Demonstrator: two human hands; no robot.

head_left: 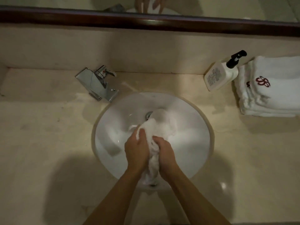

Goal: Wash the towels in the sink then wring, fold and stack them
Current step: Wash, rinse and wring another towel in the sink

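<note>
The white wet towel is bunched up over the middle of the round white sink, squeezed between both hands. The left hand has its grip closed round the towel's left side, thumb curled over the top of the bunch. The right hand is clenched on the right side, fingers buried in the cloth. So the towel runs through both grips: a loose, puffy mass spills out ahead of the knuckles toward the drain, and a twisted tail hangs down between the wrists to the sink's near rim.

Out to the back left, the chrome faucet sits on the beige counter, its spout angled at the basin. Back right, a white pump bottle with a black pump head leans by the wall; its label carries small print, too fine to read. Just beside it on the right, a stack of folded white towels rests on the counter, the top one stitched with a dark red curly monogram, letters not clear. Along the far wall, the dark wooden mirror frame.
</note>
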